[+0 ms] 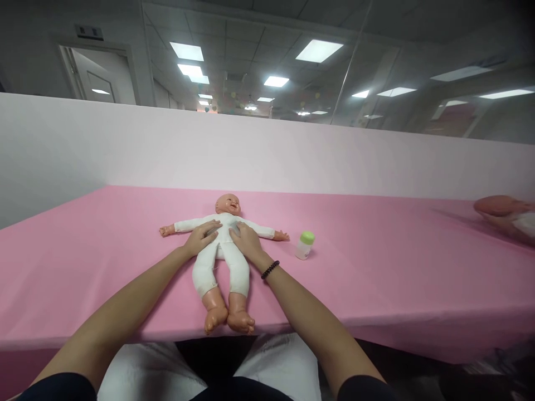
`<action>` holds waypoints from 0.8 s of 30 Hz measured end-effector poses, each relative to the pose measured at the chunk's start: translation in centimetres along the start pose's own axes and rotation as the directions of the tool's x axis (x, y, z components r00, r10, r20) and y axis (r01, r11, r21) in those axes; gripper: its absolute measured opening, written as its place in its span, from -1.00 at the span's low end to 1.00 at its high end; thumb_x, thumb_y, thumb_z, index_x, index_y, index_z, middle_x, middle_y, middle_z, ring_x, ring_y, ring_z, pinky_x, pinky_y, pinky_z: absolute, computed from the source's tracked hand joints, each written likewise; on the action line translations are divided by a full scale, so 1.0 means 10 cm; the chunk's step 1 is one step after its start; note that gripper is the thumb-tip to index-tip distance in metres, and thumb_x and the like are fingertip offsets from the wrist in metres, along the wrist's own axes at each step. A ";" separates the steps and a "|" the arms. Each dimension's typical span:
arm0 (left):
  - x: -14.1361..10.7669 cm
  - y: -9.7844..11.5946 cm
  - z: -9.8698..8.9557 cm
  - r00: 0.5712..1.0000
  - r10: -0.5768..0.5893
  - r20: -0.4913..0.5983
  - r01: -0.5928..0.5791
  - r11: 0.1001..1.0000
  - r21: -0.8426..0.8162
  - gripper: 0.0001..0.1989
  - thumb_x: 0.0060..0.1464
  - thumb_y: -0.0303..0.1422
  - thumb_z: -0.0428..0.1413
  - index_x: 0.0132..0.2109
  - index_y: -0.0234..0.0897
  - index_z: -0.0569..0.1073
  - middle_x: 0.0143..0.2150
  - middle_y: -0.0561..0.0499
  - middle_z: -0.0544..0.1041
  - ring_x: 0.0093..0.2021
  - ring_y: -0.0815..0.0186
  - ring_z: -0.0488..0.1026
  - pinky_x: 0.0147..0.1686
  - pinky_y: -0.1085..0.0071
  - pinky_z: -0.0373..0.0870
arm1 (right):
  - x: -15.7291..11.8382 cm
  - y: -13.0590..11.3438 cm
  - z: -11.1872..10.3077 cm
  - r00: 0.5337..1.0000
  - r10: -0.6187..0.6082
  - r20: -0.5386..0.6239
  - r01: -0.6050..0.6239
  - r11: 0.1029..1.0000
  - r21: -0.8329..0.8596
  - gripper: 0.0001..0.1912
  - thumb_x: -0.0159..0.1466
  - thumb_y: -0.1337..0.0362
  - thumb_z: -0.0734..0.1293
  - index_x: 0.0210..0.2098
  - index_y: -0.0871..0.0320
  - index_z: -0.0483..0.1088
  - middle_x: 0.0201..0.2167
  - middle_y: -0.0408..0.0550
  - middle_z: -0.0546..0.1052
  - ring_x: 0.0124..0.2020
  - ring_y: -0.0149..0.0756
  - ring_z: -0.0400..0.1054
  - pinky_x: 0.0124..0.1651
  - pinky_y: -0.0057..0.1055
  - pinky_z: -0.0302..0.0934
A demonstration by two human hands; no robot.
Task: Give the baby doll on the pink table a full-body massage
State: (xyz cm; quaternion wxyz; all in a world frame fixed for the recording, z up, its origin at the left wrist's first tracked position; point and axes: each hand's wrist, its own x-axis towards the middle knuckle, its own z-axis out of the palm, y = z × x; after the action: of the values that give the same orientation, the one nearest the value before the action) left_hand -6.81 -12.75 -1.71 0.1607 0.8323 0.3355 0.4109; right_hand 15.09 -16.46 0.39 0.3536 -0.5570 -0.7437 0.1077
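Note:
A baby doll in a white cloth body suit lies on its back on the pink-covered table, with its plastic head away from me and its arms spread. My left hand rests flat on the doll's chest and upper belly from the left side. My right hand lies flat on the doll's torso from the right, with a dark beaded bracelet on that wrist. Neither hand grips anything. A small baby bottle with a green cap stands just beyond my right hand.
A second doll lies at the far right of the table. A pale partition runs along the table's back edge. The doll's feet reach the table's near edge, and white cloth lies over my lap below it.

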 end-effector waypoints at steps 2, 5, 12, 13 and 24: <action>0.00 0.03 -0.01 0.999 0.028 -0.026 -0.028 1.000 -0.006 -0.52 0.28 -0.07 0.04 0.15 -0.26 0.58 0.23 -0.17 0.53 0.28 0.01 0.42 0.33 0.01 0.27 | -0.01 -0.02 -0.01 0.991 -0.114 -0.067 0.117 0.992 0.049 -0.60 0.44 0.20 0.16 0.05 0.23 0.54 0.07 0.18 0.58 0.17 -0.07 0.42 0.32 -0.17 0.17; 0.00 0.05 -0.04 0.997 0.079 0.003 -0.079 0.997 -0.026 -0.55 0.27 -0.09 0.06 0.14 -0.21 0.60 0.23 -0.16 0.53 0.28 -0.01 0.43 0.32 -0.03 0.28 | -0.01 -0.03 -0.02 0.948 -0.314 -0.048 0.318 0.930 0.186 -0.60 0.45 0.20 0.15 0.04 0.17 0.56 0.09 0.09 0.58 0.22 -0.15 0.39 0.35 -0.18 0.17; 0.01 0.01 -0.04 0.994 0.037 0.099 -0.034 0.999 -0.032 -0.38 0.27 0.00 0.02 0.33 -0.22 0.42 0.38 -0.13 0.36 0.46 -0.03 0.16 0.44 -0.08 0.03 | 0.05 0.11 -0.01 0.914 -0.362 0.183 0.301 0.908 0.293 -0.39 0.48 -0.05 0.08 0.39 0.09 0.26 0.43 -0.01 0.23 0.49 -0.19 0.00 0.53 -0.05 -0.22; 0.02 0.00 -0.03 0.995 0.019 0.100 -0.017 1.000 -0.021 -0.37 0.27 0.01 0.01 0.35 -0.22 0.41 0.40 -0.12 0.34 0.47 -0.02 0.12 0.45 -0.07 -0.01 | 0.06 0.12 -0.01 0.919 -0.337 0.203 0.275 0.920 0.280 -0.36 0.48 -0.09 0.07 0.40 0.07 0.24 0.45 -0.01 0.18 0.51 -0.18 -0.07 0.54 -0.04 -0.27; 0.06 -0.12 0.10 0.958 -0.285 -0.017 0.283 0.956 -0.074 -0.30 0.22 0.01 0.02 0.37 -0.29 0.35 0.50 -0.15 0.14 0.52 0.02 -0.02 0.48 -0.01 -0.15 | 0.04 0.05 0.02 0.987 0.014 0.162 -0.028 0.996 0.087 -0.16 0.43 -0.10 0.17 0.48 0.35 0.01 0.51 0.22 -0.03 0.54 -0.02 -0.20 0.53 -0.05 -0.27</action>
State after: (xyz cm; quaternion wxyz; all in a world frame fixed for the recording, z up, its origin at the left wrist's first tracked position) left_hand -6.31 -11.43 -2.63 0.2426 0.7636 0.4390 0.4066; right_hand 15.33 -15.87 0.11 0.3157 -0.5381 -0.7583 0.1890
